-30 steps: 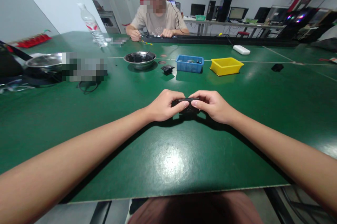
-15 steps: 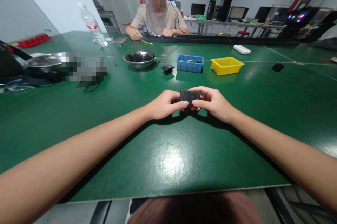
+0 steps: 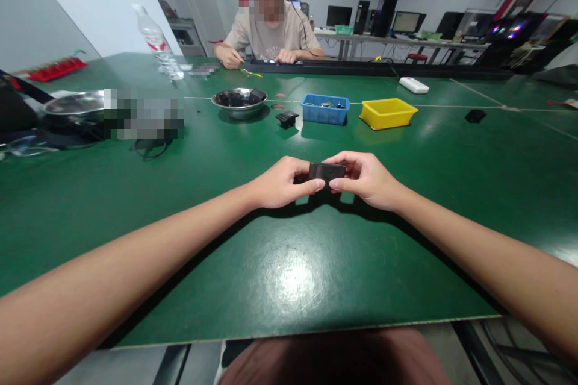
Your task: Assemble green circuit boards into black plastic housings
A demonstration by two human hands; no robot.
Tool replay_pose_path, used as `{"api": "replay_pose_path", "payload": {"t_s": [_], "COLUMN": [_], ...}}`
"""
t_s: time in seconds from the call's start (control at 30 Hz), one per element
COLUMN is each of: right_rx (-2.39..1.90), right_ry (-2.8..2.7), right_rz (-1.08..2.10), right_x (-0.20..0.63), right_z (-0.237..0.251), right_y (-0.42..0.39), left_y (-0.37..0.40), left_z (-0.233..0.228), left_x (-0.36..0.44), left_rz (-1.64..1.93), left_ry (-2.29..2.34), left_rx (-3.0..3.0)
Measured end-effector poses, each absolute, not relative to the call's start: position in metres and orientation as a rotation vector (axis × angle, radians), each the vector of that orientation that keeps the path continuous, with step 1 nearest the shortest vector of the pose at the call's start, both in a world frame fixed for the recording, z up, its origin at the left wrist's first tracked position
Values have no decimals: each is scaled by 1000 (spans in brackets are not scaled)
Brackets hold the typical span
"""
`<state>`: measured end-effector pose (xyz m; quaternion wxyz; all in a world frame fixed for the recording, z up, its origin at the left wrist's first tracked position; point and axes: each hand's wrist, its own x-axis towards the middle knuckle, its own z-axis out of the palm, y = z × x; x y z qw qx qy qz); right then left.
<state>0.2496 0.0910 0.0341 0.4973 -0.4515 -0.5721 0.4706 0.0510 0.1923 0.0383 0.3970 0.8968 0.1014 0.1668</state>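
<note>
Above the table (image 3: pixel 289 276), both hands pinch a black part (image 3: pixel 326 172).

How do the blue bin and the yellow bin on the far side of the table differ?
The blue bin holds small parts; the yellow bin shows none from this angle. The blue bin sits square to the camera, the yellow bin is turned, a corner facing forward. The blue bin stands left of the yellow one, nearer the metal bowl. Both are open, rectangular plastic bins on the green table.

Left hand (image 3: pixel 280 183) and right hand (image 3: pixel 363 179) pinch 1 black part (image 3: pixel 327 171) (above green table (image 3: pixel 289 264)).
</note>
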Motion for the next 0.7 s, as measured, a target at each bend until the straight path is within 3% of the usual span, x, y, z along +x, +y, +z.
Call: {"api": "replay_pose_path", "payload": {"t_s": [0.7], "right_rx": [-1141], "right_ry": [-1460], "right_rz": [1160], "right_x": [247], "right_z": [35], "right_y": [88], "left_y": [191], "left_z": [41], "left_x": [52], "left_rz": [403], "left_ry": [253], "left_rx": [2355]}}
